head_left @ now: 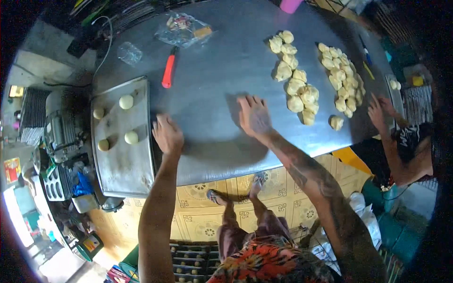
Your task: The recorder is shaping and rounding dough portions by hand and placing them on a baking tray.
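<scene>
My left hand point(168, 135) is palm down by the right rim of a metal baking tray point(113, 177), its fingers curled under. On the grey metal table point(207, 75), my right hand point(255, 115) is cupped palm down, fingers bent. Whatever lies beneath either palm is hidden. Several smooth round dough balls point(126, 102) sit spaced apart on the tray. Right of my right hand runs a row of rough dough pieces point(296, 87). Another cluster of dough pieces point(341, 78) lies farther right, with a single dough piece point(336, 123) nearer the table edge.
A red-handled knife point(169, 68) and a clear plastic bag point(184, 30) lie toward the back. A crumpled clear plastic piece point(130, 53) is at the far left. At the right edge, a co-worker's hand point(377, 113) is beside the dough cluster. A pink container point(290, 5) stands at the back.
</scene>
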A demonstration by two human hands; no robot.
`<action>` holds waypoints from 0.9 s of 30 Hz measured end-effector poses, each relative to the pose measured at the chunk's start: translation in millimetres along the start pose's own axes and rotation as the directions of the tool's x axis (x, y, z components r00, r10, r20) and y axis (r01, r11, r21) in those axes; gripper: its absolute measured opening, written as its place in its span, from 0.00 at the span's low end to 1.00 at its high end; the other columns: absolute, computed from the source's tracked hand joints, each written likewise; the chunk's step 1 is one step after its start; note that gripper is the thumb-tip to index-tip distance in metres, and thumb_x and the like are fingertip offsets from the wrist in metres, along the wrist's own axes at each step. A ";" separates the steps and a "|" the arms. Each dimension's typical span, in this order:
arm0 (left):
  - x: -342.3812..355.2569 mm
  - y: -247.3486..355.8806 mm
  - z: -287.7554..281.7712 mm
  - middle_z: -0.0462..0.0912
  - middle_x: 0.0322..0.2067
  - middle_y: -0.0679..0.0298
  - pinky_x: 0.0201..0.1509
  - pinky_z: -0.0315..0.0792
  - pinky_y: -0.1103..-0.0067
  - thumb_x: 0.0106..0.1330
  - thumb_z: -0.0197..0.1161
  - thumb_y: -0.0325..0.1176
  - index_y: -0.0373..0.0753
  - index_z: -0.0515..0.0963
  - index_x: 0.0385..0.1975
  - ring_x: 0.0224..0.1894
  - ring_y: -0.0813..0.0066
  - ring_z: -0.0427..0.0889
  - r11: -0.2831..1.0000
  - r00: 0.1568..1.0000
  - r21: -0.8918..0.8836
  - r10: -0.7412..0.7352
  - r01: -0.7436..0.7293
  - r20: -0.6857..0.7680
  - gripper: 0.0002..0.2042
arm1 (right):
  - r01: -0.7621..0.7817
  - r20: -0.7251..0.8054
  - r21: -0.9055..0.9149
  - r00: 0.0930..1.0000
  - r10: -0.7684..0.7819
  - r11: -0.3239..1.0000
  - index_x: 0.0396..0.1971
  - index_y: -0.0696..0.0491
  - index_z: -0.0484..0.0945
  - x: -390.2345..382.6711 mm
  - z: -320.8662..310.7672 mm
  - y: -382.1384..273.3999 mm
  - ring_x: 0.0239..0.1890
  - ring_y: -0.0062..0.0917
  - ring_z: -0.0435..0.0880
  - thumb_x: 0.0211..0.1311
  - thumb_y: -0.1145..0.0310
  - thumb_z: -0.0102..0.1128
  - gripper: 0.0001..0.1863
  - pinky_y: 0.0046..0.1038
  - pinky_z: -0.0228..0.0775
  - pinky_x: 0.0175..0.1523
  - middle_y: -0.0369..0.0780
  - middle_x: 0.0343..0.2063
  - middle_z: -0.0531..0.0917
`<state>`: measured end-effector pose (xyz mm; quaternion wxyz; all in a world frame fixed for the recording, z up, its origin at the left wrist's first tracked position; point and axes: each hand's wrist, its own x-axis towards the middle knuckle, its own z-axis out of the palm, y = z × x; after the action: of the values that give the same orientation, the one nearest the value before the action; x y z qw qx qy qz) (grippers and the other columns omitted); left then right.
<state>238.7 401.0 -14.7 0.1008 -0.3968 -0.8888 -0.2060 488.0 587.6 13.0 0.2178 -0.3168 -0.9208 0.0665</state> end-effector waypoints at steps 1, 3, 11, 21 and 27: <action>19.5 7.4 -0.7 0.81 0.34 0.53 0.47 0.70 0.55 0.67 0.56 0.26 0.39 0.72 0.45 0.39 0.45 0.79 1.000 1.000 -0.001 -0.019 0.019 -0.024 0.09 | -0.021 -0.010 -0.022 1.000 0.021 1.000 0.47 0.50 0.75 19.5 8.3 -5.1 0.46 0.40 0.79 0.55 0.70 0.63 0.18 0.41 0.67 0.49 0.42 0.46 0.81; 48.7 21.0 3.7 0.81 0.34 0.53 0.47 0.70 0.56 0.67 0.56 0.26 0.39 0.72 0.45 0.38 0.45 0.79 0.996 0.999 -0.088 -0.028 0.026 -0.029 0.09 | -0.056 -0.038 0.030 0.998 0.057 0.998 0.48 0.51 0.75 50.3 17.9 -9.8 0.46 0.41 0.79 0.56 0.71 0.62 0.18 0.41 0.67 0.49 0.42 0.46 0.81; -111.1 -26.2 -23.9 0.77 0.35 0.50 0.45 0.68 0.57 0.65 0.57 0.24 0.33 0.72 0.48 0.40 0.46 0.75 0.995 0.988 -0.078 0.066 -0.056 0.136 0.12 | 0.152 0.009 0.085 0.988 -0.153 0.985 0.48 0.53 0.75 -91.9 -28.1 24.6 0.45 0.39 0.79 0.58 0.71 0.60 0.16 0.40 0.66 0.49 0.43 0.45 0.81; -24.6 16.4 -3.2 0.79 0.35 0.49 0.44 0.70 0.55 0.72 0.55 0.29 0.34 0.72 0.44 0.37 0.47 0.77 0.895 0.923 -0.347 -0.152 0.281 0.354 0.07 | 0.079 0.052 0.107 0.995 -0.085 0.991 0.46 0.52 0.73 -4.3 -1.9 3.4 0.42 0.40 0.80 0.57 0.74 0.61 0.16 0.39 0.70 0.48 0.43 0.41 0.81; -85.0 -26.9 -6.9 0.77 0.35 0.51 0.46 0.68 0.57 0.68 0.54 0.26 0.37 0.73 0.44 0.38 0.47 0.74 0.968 0.973 -0.097 0.225 -0.230 -0.052 0.07 | 0.126 0.081 0.221 0.986 -0.147 0.967 0.47 0.52 0.75 -52.2 -25.1 30.8 0.44 0.40 0.78 0.55 0.75 0.61 0.18 0.40 0.68 0.47 0.43 0.42 0.80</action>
<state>275.3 325.3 -45.3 0.1211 -0.4965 -0.8235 -0.2464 552.9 579.6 8.7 0.2099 -0.2235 -0.9373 0.1659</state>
